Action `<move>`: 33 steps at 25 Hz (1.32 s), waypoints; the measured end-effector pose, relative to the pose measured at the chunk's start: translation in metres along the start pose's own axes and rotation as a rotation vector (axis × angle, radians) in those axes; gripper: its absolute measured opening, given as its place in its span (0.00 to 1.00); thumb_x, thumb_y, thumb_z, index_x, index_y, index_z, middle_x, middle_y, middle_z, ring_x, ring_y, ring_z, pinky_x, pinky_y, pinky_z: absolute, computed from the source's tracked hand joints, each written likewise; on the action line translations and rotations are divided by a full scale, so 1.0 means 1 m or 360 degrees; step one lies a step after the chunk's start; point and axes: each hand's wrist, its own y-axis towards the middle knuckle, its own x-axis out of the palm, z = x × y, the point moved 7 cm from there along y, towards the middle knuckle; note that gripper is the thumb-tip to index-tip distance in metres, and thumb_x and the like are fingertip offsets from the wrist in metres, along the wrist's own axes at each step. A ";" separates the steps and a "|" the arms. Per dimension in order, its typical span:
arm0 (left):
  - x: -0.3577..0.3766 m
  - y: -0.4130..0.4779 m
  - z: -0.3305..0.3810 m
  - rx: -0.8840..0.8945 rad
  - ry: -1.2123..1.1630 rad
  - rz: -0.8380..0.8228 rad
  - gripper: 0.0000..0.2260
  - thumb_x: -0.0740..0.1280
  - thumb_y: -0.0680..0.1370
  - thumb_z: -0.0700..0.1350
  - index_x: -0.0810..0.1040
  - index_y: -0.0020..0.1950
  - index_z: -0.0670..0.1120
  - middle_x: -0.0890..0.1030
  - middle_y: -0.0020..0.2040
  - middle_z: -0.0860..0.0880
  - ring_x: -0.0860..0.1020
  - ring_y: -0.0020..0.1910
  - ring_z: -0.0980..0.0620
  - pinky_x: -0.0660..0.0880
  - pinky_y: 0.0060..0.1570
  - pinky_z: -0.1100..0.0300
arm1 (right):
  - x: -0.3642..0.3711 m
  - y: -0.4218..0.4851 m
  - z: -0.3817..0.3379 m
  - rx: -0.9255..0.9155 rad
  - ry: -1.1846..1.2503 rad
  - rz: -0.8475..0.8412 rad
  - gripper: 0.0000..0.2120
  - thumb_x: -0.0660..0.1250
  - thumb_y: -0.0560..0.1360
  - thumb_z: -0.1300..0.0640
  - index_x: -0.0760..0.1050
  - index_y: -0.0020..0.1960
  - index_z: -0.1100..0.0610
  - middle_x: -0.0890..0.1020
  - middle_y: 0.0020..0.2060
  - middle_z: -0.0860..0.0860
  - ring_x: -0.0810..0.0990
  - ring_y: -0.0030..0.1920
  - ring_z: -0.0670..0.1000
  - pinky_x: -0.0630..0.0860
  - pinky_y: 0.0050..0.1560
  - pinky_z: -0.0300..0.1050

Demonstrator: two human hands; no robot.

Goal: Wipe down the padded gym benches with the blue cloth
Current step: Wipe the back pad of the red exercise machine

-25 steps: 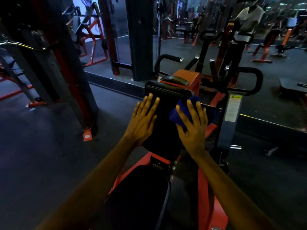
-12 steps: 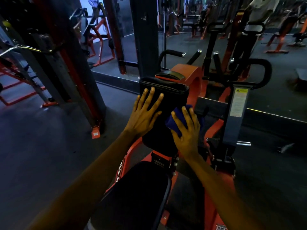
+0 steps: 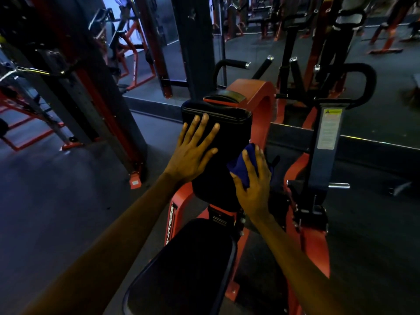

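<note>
Dim gym, orange machines (image 3: pixel 261 96); left hand (image 3: pixel 193 153) flat, fingers spread, on the back pad (image 3: pixel 229 130). The right hand (image 3: pixel 252 187) presses the blue cloth (image 3: pixel 239 170), fingers straight, against its right edge. Soft floppy thing, best palmed flat.

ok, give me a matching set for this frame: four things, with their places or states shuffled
1 left hand
2 right hand
3 cloth
4 label

A on the grey post
B flat on the back pad, fingers spread
C blue, bunched at the pad's right side
D pressing on the cloth

Pairs: 1-B, 2-D, 3-C, 4-A
</note>
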 end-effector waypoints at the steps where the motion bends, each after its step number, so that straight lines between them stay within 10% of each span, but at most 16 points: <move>1: 0.000 0.000 0.000 -0.0001 -0.0009 -0.0006 0.28 0.52 0.86 0.56 0.43 0.82 0.56 0.41 0.82 0.50 0.40 0.81 0.47 0.43 0.79 0.44 | -0.002 0.004 -0.003 0.0007 0.0019 0.0027 0.27 0.64 0.82 0.47 0.62 0.78 0.49 0.63 0.77 0.57 0.64 0.77 0.60 0.65 0.71 0.64; 7: 0.000 -0.001 -0.001 -0.0032 -0.0015 0.0012 0.28 0.53 0.86 0.55 0.43 0.82 0.55 0.46 0.81 0.47 0.40 0.81 0.48 0.42 0.79 0.45 | -0.017 0.048 -0.022 0.0025 0.0055 0.0156 0.26 0.62 0.82 0.44 0.70 0.75 0.57 0.68 0.75 0.59 0.68 0.75 0.59 0.62 0.73 0.51; 14: -0.005 0.000 0.003 -0.0065 -0.0032 0.0024 0.28 0.56 0.85 0.54 0.49 0.82 0.49 0.52 0.81 0.41 0.41 0.81 0.48 0.43 0.79 0.45 | 0.001 -0.014 0.012 0.0113 0.0217 -0.0048 0.26 0.67 0.81 0.53 0.67 0.76 0.59 0.66 0.76 0.58 0.66 0.76 0.62 0.69 0.68 0.67; 19: -0.006 0.000 0.004 -0.0097 -0.0018 0.0004 0.28 0.56 0.85 0.53 0.49 0.82 0.48 0.54 0.81 0.38 0.40 0.81 0.49 0.42 0.79 0.45 | -0.021 0.048 -0.018 0.0039 0.0111 0.0149 0.24 0.69 0.80 0.53 0.71 0.74 0.60 0.70 0.74 0.60 0.68 0.75 0.59 0.64 0.73 0.49; 26: -0.004 -0.002 0.009 -0.0167 -0.0035 -0.0024 0.30 0.57 0.84 0.55 0.49 0.82 0.48 0.51 0.81 0.38 0.41 0.81 0.46 0.41 0.78 0.44 | 0.000 -0.011 0.008 0.0064 0.0084 -0.0068 0.26 0.63 0.82 0.46 0.64 0.77 0.53 0.67 0.76 0.59 0.66 0.76 0.60 0.68 0.69 0.62; 33: 0.001 -0.002 0.008 -0.0172 0.0008 -0.0050 0.33 0.56 0.84 0.57 0.40 0.82 0.54 0.48 0.81 0.38 0.42 0.81 0.44 0.42 0.78 0.42 | -0.011 0.029 -0.003 0.0072 0.0094 0.0141 0.25 0.65 0.82 0.46 0.69 0.75 0.54 0.67 0.76 0.54 0.68 0.75 0.56 0.64 0.72 0.48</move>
